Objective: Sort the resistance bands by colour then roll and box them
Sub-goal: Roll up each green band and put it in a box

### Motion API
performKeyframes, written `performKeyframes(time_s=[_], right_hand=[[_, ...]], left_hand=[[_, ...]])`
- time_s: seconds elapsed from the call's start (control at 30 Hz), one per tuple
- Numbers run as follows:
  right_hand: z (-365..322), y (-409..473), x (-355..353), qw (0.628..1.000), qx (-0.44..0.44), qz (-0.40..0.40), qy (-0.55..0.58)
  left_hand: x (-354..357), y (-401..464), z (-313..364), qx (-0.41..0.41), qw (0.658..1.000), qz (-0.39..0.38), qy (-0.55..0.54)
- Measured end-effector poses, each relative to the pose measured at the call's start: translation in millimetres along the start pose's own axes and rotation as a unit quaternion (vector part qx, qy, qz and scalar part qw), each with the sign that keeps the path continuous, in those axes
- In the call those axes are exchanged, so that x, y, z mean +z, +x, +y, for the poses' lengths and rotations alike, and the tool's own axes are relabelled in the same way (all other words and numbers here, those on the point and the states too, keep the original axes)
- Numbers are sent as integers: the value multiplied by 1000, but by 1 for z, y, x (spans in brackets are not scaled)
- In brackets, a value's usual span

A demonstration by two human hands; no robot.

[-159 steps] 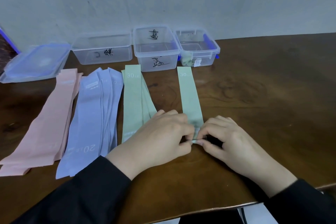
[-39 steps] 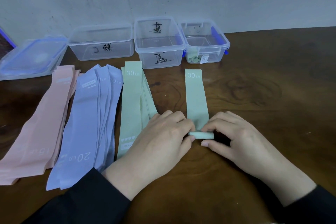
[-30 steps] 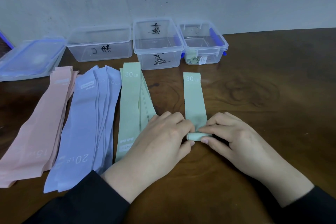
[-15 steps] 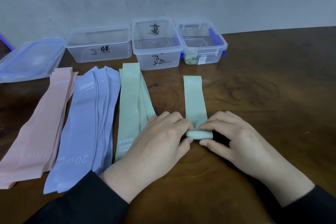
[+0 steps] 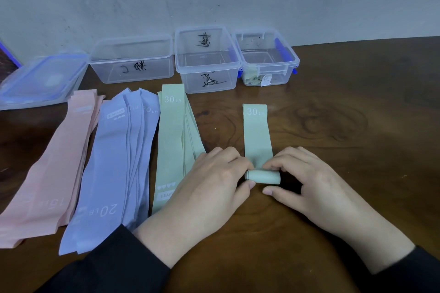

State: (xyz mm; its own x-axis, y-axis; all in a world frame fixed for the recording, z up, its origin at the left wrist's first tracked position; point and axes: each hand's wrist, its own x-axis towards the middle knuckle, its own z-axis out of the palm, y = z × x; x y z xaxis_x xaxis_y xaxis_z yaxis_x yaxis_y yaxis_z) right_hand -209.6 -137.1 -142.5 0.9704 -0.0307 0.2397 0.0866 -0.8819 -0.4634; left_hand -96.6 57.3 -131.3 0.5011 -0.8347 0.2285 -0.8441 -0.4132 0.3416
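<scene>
A single green band (image 5: 256, 133) marked 30 LB lies lengthwise on the wooden table, its near end wound into a small roll (image 5: 263, 176). My left hand (image 5: 209, 185) pinches the roll's left end and my right hand (image 5: 307, 181) pinches its right end. To the left lie a green pile (image 5: 173, 140), a lilac pile (image 5: 114, 162) marked 20 LB and a pink pile (image 5: 54, 169). Three clear boxes stand at the back: left (image 5: 132, 62), middle (image 5: 206, 59) and right (image 5: 267, 57), the right one holding rolled green bands.
A clear lid with blue clips (image 5: 40, 81) lies at the back left, beside the pink pile. A grey wall rises right behind the boxes. Bare wooden table (image 5: 357, 126) stretches to the right of my hands.
The roll has grown thicker and travelled away from me along the green band, so the flat part is shorter. Both hands have stayed on the roll's ends.
</scene>
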Motion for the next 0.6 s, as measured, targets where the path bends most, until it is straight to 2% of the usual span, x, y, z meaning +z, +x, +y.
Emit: performKeyframes(time_s=[0.6], right_hand=[[1, 0, 1, 1000, 8, 4, 0]], left_hand=[[0, 0, 0, -19, 1000, -5, -19]])
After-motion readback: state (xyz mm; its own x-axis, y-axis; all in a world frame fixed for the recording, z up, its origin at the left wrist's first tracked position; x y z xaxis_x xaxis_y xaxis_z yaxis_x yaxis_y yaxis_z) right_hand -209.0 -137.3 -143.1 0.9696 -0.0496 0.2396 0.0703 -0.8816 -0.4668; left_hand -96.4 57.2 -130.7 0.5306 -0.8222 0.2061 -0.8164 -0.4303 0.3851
